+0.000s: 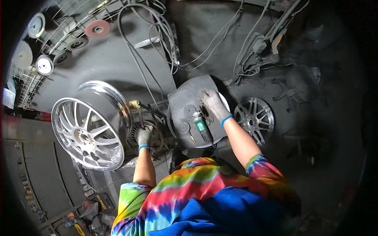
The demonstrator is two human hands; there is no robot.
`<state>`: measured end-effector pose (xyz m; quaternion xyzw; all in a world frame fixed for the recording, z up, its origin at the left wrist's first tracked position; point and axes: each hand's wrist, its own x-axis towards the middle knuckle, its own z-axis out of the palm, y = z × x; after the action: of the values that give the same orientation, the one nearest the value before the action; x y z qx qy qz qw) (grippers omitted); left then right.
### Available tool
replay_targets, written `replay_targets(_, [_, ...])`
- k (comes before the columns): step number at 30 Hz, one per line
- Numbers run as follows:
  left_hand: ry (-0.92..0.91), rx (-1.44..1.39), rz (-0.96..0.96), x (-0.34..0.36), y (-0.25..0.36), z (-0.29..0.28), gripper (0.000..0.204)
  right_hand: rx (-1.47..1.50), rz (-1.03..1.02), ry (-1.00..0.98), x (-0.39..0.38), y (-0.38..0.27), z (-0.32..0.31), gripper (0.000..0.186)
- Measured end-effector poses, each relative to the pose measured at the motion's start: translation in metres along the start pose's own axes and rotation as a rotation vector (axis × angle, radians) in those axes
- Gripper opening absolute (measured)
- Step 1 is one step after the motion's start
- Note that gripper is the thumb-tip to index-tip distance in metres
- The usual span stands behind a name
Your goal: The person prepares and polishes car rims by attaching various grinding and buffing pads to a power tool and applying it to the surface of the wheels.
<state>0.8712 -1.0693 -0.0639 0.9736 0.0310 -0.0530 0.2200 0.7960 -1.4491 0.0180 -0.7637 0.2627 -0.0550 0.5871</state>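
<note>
Dusty grey surfaces (106, 59) are surrounding us, with cables (167, 35) looping across them; our gloved left hand (144, 135) is curling its fingers at the lower end of a shaft (141, 118) with a yellowish head (134, 104), though whether they are gripping it we cannot tell; our gloved right hand (212, 100) is bending its fingers over a grey sheet (189, 88) before us, their hold also unclear; on that sheet a green-and-black angle grinder (201, 128) is lying near dark discs (188, 107), and silver wheel rims (84, 137) are flanking it.
</note>
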Motion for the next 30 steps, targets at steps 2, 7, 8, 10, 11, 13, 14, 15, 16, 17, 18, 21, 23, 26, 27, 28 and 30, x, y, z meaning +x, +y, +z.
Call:
replay_targets(2, [-0.011,0.0,0.01,0.002,-0.013,0.006,0.036,0.109,-0.056,0.019,0.03,0.012,0.005,0.025])
replay_targets(7, [-0.082,0.02,-0.083,0.0,-0.02,0.0,0.034,0.565,0.12,-0.005,0.055,-0.05,0.018,0.018])
replay_targets(8, [-0.088,0.033,-0.097,-0.001,-0.014,-0.003,0.034,0.678,0.221,-0.027,0.059,-0.062,0.017,0.018])
replay_targets(10, [-0.128,0.075,-0.095,-0.004,0.007,-0.01,0.034,0.817,0.16,-0.046,0.084,-0.056,0.021,0.021])
replay_targets(11, [-0.104,0.038,-0.1,-0.009,0.007,-0.015,0.034,0.819,0.162,-0.073,0.096,-0.061,0.026,0.022])
replay_targets(13, [-0.109,0.033,-0.078,-0.01,0.023,-0.021,0.034,0.823,0.122,-0.075,0.127,-0.062,0.03,0.023])
replay_targets(14, [-0.071,0.069,-0.097,-0.014,0.018,-0.023,0.034,0.832,0.126,-0.09,0.133,-0.074,0.035,0.023])
replay_targets(15, [-0.064,0.092,-0.113,-0.014,0.02,-0.023,0.035,0.85,0.158,-0.126,0.138,-0.089,0.032,0.024])
replay_targets(16, [-0.057,0.114,-0.131,-0.015,0.02,-0.024,0.035,0.867,0.19,-0.163,0.143,-0.104,0.032,0.025])
replay_targets(17, [-0.059,0.117,-0.125,-0.013,0.023,-0.023,0.035,0.702,0.214,-0.049,0.154,-0.111,0.033,0.029])
replay_targets(18, [-0.092,0.12,-0.131,-0.012,0.025,-0.022,0.036,0.706,0.214,-0.045,0.164,-0.117,0.031,0.029])
replay_targets(21, [-0.084,0.1,-0.132,-0.013,0.018,-0.02,0.037,0.739,0.091,-0.223,0.176,-0.141,0.034,0.024])
replay_targets(23, [-0.024,0.142,-0.142,-0.012,0.015,-0.016,0.04,0.721,0.204,-0.245,0.187,-0.153,0.04,0.023])
replay_targets(26, [-0.088,0.134,-0.135,-0.007,0.014,-0.016,0.04,0.873,0.412,-0.294,0.226,-0.147,0.055,0.016])
replay_targets(27, [-0.071,0.113,-0.142,-0.008,0.01,-0.015,0.037,0.853,0.438,-0.27,0.229,-0.152,0.061,0.015])
replay_targets(28, [-0.069,0.11,-0.153,-0.009,0.007,-0.014,0.037,0.833,0.464,-0.244,0.231,-0.156,0.067,0.014])
replay_targets(30, [-0.095,0.13,-0.162,-0.009,0.021,-0.018,0.033,0.8,0.442,-0.166,0.243,-0.148,0.082,0.011])
